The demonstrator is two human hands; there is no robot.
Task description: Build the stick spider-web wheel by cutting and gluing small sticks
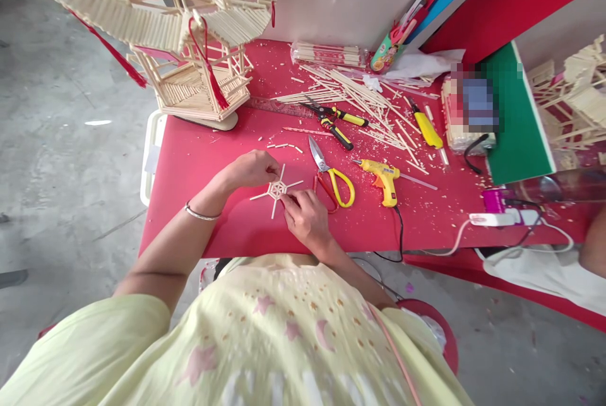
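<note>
A small star-shaped piece of thin wooden sticks [278, 189] lies on the red table [199, 160] in front of me. My left hand [250, 169] has its fingers curled, with the fingertips pressing on the piece's upper left edge. My right hand [307, 216] is closed in a pinch at the piece's lower right side. Whether the right fingers hold a separate stick is too small to tell.
Scissors with yellow and red handles [331, 179], a yellow glue gun [384, 177], pliers [334, 120] and a yellow knife [426, 128] lie beyond my hands. Loose sticks [350, 93] litter the back. A tall stick pagoda model [189, 40] stands at the left corner. White cables [502, 220] lie at right.
</note>
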